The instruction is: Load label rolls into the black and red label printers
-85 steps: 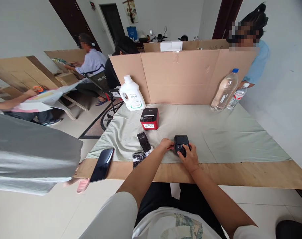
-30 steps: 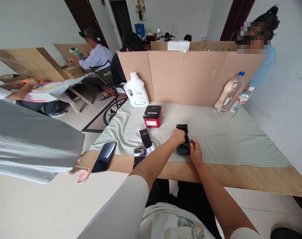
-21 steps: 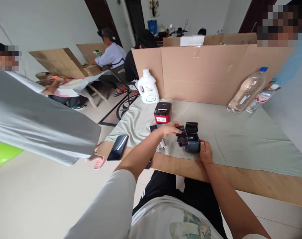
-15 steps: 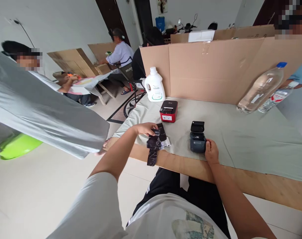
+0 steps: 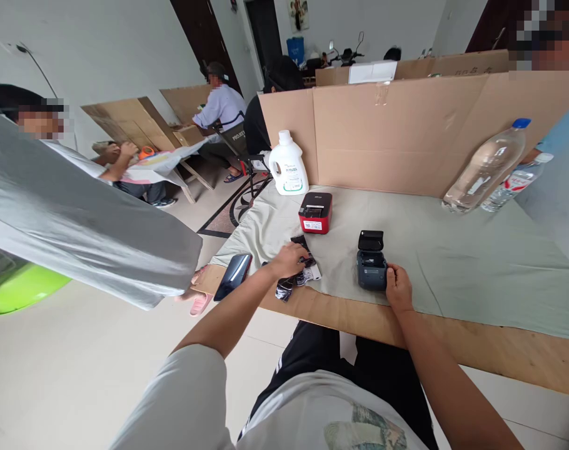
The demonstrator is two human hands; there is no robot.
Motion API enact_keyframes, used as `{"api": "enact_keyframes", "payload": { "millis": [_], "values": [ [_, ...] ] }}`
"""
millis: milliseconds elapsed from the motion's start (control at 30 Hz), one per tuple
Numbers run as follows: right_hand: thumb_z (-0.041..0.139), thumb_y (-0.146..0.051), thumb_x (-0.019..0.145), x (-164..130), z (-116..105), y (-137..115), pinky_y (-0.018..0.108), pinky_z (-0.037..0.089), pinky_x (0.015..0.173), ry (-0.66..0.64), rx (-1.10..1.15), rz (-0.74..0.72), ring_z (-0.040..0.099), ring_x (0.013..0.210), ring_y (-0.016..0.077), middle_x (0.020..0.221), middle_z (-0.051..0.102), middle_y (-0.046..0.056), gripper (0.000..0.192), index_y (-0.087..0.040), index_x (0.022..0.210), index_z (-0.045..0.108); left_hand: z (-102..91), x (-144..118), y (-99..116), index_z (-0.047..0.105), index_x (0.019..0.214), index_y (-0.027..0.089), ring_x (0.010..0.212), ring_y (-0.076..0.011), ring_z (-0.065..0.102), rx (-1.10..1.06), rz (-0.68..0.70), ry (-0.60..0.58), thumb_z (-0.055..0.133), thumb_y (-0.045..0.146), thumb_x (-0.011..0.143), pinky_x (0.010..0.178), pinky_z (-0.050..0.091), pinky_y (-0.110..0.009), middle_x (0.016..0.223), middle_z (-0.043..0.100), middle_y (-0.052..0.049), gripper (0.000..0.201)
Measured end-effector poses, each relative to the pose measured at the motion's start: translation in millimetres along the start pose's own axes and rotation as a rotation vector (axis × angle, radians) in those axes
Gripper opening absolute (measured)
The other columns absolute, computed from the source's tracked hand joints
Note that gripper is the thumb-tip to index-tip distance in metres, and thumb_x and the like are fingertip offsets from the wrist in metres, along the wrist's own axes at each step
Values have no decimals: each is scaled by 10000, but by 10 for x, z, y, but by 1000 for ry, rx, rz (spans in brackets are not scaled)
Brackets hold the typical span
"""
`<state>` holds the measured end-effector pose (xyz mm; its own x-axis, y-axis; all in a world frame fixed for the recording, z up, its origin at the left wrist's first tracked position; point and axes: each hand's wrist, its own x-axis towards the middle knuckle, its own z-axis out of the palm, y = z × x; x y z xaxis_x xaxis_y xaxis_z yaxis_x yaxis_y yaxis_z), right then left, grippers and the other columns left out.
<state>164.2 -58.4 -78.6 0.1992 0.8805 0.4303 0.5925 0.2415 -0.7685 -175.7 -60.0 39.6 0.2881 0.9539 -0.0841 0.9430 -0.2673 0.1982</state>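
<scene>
Near the centre of the frame, the dark grey label printer [image 5: 371,269] sits on the pale green cloth [image 5: 453,256] with its lid [image 5: 371,240] tipped open toward the back. The right hand [image 5: 397,289] rests against the printer's lower right corner, fingers curled loosely around its near edge, steadying it rather than lifting it. Left of centre, the left hand [image 5: 289,260] lies palm down on a small heap of black label strips [image 5: 297,275], fingers closed over the strips; whether it grips them or only presses on them cannot be told. The strips lie at the near edge of the cloth, partly over the bare plywood tabletop [image 5: 500,356], well left of the printer. A black smartphone [image 5: 233,285] lies tilted on the table's left corner, just beside the strips. Behind the strips, toward the frame's centre top, stands a red label printer [image 5: 315,212], and further back a white detergent jug [image 5: 288,165] stands against the cardboard partition [image 5: 397,137]. In the upper right, a clear plastic bottle [image 5: 484,169] with a blue cap leans against the partition, with a smaller bottle [image 5: 516,182] just beside it. A grey sleeve [image 5: 87,231] of another person fills the left of the frame.
</scene>
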Motion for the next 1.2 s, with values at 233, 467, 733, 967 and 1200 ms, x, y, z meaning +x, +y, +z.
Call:
{"api": "enact_keyframes", "payload": {
  "millis": [233,467,733,967,1200],
  "values": [
    [348,-476,893,-11,0,14,433,449,851,-5,0,6,568,914,235,960,628,119,412,-168,1003,599,306,209,448,628,1028,212,1125,-318,430,172,112,-173,749,279,621,961,274,-427,1091,614,-135,430],
    [364,-445,893,-11,15,-11,433,459,840,-2,3,3,561,902,234,951,619,121,385,-156,999,596,39,301,493,641,1106,203,1023,-293,538,-41,130,-233,752,258,598,873,384,-359,1031,641,-100,523],
    [364,-397,905,-26,-7,-77,444,446,872,31,-35,-81,531,943,229,999,586,119,336,-169,1020,583,-185,411,905,632,1143,250,1037,-215,559,-494,277,-213,752,287,616,878,418,-279,1114,617,-20,541],
    [383,-438,901,-53,-113,-269,478,421,940,54,71,-129,509,1072,254,1087,584,127,350,-193,1062,574,-80,515,957,604,1171,204,921,-184,589,-785,246,-354,761,188,585,799,465,-286,1061,605,-56,606],
    [562,-516,802,-71,-199,-715,398,548,785,-304,642,143,613,985,229,1110,625,81,504,-240,1216,476,-69,751,1212,580,1197,225,1079,-203,554,-981,458,-387,709,92,604,884,455,-325,1253,516,-85,621]
  ]
}}
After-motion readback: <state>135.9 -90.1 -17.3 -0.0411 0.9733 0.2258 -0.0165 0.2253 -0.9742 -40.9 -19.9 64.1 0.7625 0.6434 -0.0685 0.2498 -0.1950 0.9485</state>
